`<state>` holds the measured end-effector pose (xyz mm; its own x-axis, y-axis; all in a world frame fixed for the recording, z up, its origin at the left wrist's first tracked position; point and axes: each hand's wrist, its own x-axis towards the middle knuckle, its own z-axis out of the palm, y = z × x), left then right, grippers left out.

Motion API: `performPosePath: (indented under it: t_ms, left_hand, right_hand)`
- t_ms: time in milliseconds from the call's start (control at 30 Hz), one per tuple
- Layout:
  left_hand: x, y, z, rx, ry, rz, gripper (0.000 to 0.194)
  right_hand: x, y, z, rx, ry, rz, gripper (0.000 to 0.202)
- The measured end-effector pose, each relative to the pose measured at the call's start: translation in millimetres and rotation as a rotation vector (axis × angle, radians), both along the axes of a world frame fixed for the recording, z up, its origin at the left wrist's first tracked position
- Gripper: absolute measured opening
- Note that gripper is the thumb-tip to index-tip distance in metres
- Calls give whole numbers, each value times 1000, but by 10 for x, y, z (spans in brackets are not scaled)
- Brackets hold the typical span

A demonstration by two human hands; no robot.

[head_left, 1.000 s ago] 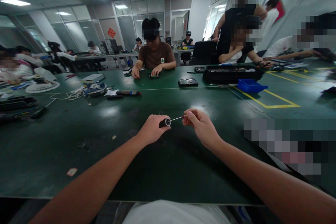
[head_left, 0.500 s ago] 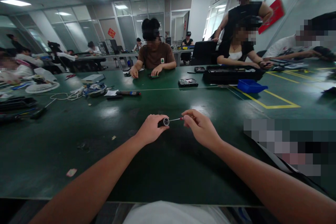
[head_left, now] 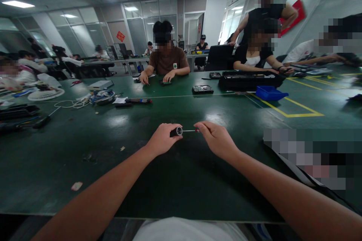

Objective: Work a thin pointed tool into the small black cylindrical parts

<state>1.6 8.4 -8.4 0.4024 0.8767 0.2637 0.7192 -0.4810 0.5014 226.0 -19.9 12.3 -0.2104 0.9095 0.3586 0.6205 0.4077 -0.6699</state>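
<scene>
My left hand (head_left: 163, 138) is wrapped round a black cylindrical part (head_left: 176, 131), whose round, silvery-rimmed end faces the camera. From the right, my right hand (head_left: 212, 135) pinches the red handle of a thin screwdriver (head_left: 190, 131). The metal shaft lies about level, and its tip meets the rim side of the cylinder; whether it goes inside cannot be made out. Both hands are held over the green table (head_left: 181, 180).
Ahead lie a black and red tool (head_left: 138, 101), a metal drive (head_left: 203, 89), a long black housing (head_left: 251, 80) and a blue tray (head_left: 271, 93). White cables and a white fan (head_left: 45, 94) are at left. Several people sit or stand beyond.
My right hand has turned slightly and its fingers have closed in more round the handle. The screwdriver shaft is now more level. My left hand and the cylinder have stayed in place.
</scene>
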Motion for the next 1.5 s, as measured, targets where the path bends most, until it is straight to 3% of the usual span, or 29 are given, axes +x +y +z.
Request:
performPosePath:
  t_ms: [300, 467, 800, 1067, 1200, 1333, 1400, 1500]
  left_hand:
    - [-14, -1, -11, -28, 6, -36, 37]
    - [12, -17, -18, -35, 14, -48, 37]
    - [10, -27, 5, -18, -21, -44, 38]
    - [22, -19, -34, -37, -36, -73, 36]
    - [26, -36, -6, -49, -46, -34, 35]
    - [50, -52, 23, 26, -34, -55, 32]
    - [58, -42, 22, 68, -18, -53, 32]
    - [45, -7, 0, 34, 10, -1, 31]
  right_hand:
    - [-13, -59, 28, 70, 4, 72, 23]
    - [13, 8, 15, 21, -11, 27, 35]
    - [-6, -58, 45, 54, 49, 28, 29]
    - [-8, -80, 22, -21, 93, -21, 28]
    - [-20, -57, 1, -26, 286, 14, 26]
    - [-9, 68, -30, -229, 692, 56, 26]
    - [6, 139, -71, -349, 944, -6, 29]
    - [12, 201, -143, -345, 999, -76, 28]
